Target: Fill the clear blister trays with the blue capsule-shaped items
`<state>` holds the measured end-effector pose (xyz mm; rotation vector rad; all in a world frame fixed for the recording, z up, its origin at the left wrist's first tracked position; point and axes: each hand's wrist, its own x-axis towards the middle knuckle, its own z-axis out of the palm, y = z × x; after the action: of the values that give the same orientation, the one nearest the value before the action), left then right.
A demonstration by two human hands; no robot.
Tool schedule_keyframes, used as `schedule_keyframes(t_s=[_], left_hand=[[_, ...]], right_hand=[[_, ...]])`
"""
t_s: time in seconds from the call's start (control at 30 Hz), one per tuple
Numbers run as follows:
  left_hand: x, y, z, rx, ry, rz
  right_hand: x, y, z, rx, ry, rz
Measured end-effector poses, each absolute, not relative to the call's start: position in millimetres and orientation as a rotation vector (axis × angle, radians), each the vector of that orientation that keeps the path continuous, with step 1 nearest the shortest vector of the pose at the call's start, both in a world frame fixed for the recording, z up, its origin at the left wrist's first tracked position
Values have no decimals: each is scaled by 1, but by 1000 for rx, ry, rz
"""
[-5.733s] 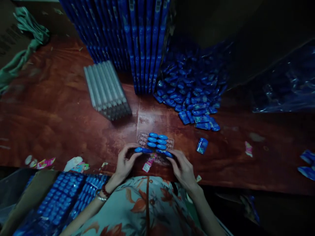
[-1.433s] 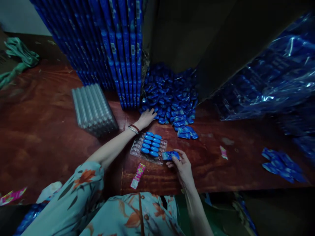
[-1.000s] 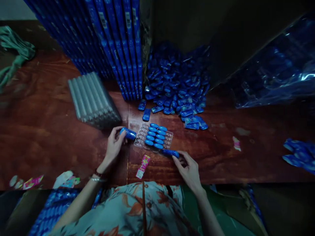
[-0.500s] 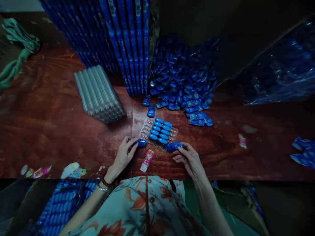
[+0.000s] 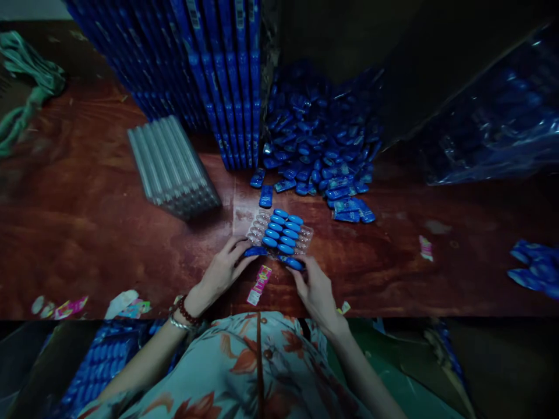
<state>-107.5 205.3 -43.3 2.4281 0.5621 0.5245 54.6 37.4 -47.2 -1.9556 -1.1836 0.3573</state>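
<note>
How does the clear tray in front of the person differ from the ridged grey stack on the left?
Height: the clear tray lies low and flat; the grey stack rises higher.
Load: the clear tray carries two columns of blue packets; no packets show on the grey stack.
Place: the clear tray is beside the left hand and right hand; the grey stack sits apart from both.
Shared: both rest on the wooden table.

1 left hand (image 5: 223, 269) and 1 right hand (image 5: 318, 291), each with 1 held pack (image 5: 255, 251) in its grip. 1 clear tray (image 5: 257, 225) with 10 seated packs (image 5: 275, 226), 2 columns of 5. 1 grey stack (image 5: 168, 160). 1 blue heap (image 5: 318, 145), too many to count. 3 pink wrappers (image 5: 259, 285). 2 bracelets (image 5: 187, 312).
</note>
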Motion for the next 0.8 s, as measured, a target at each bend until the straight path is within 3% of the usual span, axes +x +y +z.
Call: schedule_keyframes(t_s=[0.13, 0.27, 0.37, 0.67, 0.8], left_hand=[[-105, 201, -57, 2465, 524, 500], [-109, 196, -61, 2674, 436, 437], [-105, 191, -54, 2811, 381, 338], [-64, 172, -27, 3004, 202, -392], [-62, 175, -25, 2975, 224, -390]], right_hand=[[54, 44, -63, -1872, -1508, 30], [55, 40, -69, -1828, -1627, -95], [55, 39, -65, -1861, -1639, -93], [51, 53, -42, -2327, -1918, 126], [55, 52, -45, -2325, -1954, 16]])
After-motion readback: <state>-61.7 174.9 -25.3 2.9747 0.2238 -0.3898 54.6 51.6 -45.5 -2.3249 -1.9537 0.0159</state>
